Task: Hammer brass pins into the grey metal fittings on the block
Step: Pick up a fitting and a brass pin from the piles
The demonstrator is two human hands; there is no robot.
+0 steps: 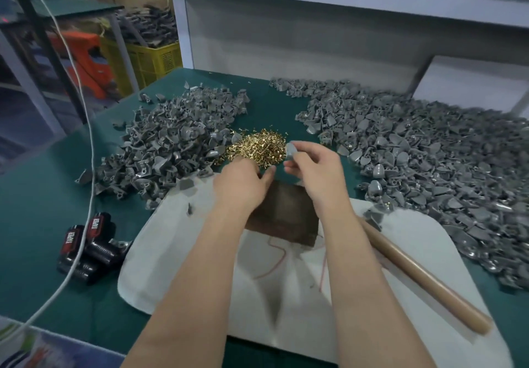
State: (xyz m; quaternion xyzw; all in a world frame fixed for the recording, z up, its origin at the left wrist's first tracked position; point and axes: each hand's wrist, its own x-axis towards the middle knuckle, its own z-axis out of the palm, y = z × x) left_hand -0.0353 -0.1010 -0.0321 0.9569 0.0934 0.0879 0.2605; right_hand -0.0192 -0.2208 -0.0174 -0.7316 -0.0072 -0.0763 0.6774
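A heap of small brass pins [259, 146] lies on the green table beyond a dark brown block [286, 213], which sits on a white cloth [177, 253]. My right hand [316, 171] pinches one grey metal fitting [291, 150] above the pins' right edge. My left hand [243, 180] reaches down into the near edge of the pin heap, fingers curled; whether it holds a pin is hidden. A hammer with a tan wooden handle [423, 276] lies on the cloth to the right, its head among fittings.
Large piles of grey fittings spread on the left [171, 150] and the right [443, 173] of the table. Black cylinders with red labels [88, 247] and a white cable [86, 167] lie at the left. A white shelf unit [315, 32] stands behind.
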